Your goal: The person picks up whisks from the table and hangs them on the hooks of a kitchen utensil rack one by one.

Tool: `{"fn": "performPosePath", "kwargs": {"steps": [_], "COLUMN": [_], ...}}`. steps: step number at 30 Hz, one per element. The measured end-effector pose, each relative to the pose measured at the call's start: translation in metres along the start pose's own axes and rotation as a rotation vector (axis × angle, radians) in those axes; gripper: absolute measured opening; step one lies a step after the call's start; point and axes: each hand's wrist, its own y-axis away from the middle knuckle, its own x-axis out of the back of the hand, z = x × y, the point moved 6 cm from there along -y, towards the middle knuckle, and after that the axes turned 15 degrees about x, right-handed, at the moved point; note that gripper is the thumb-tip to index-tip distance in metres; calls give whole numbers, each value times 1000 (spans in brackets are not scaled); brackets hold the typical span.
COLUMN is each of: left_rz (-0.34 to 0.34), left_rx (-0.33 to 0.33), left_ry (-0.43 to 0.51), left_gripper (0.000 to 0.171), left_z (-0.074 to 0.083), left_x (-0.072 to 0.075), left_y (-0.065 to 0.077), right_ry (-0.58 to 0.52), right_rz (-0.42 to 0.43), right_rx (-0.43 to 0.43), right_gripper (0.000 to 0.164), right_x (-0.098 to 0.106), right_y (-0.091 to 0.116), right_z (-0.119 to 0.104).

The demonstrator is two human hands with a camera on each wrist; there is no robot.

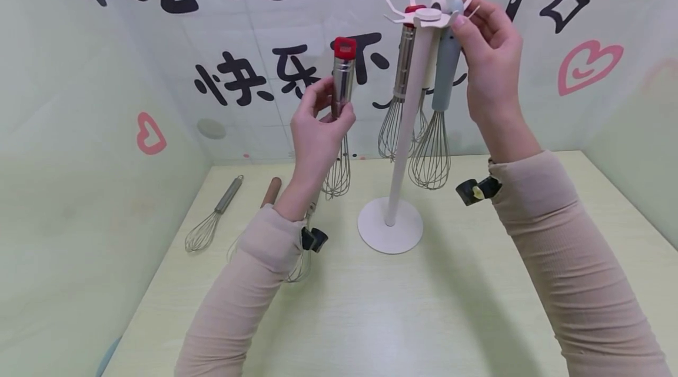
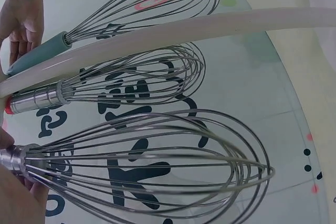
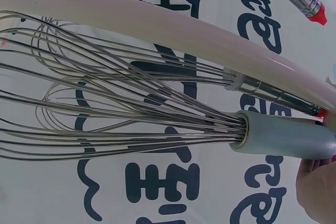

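My left hand grips the steel handle of a balloon whisk with a red end cap. Its wire loops hang down, large in the left wrist view. At the top of a white rotary rack, my right hand pinches the upper end of a pale blue-handled whisk, thumb in front, by the rack's hooks. The fingertips there are partly hidden. On the rack hang another red-capped steel whisk and a cream-handled whisk, mostly hidden behind the post and the blue handle.
A steel whisk lies on the pale table at the left. Near my left forearm lies a brown wooden handle, with whisk wires partly hidden. The rack's round base stands near the back wall, which bears black lettering.
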Motion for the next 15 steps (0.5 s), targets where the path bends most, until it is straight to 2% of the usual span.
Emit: {"fn": "performPosePath", "kwargs": {"steps": [8,15], "left_rz": [-4,-28], "left_rx": [-41,-29], "left_ry": [-36,-56], "left_gripper": [44,43], "left_z": [6,9], "left_x": [-2,-5], "left_y": [-6,-13], "right_ry": [-8,2], "right_rz": [0,-2], "right_rx": [-3,-2], "right_gripper": [24,25], "right_x": [-1,0], "right_y": [0,0], "right_z": [2,1]}}
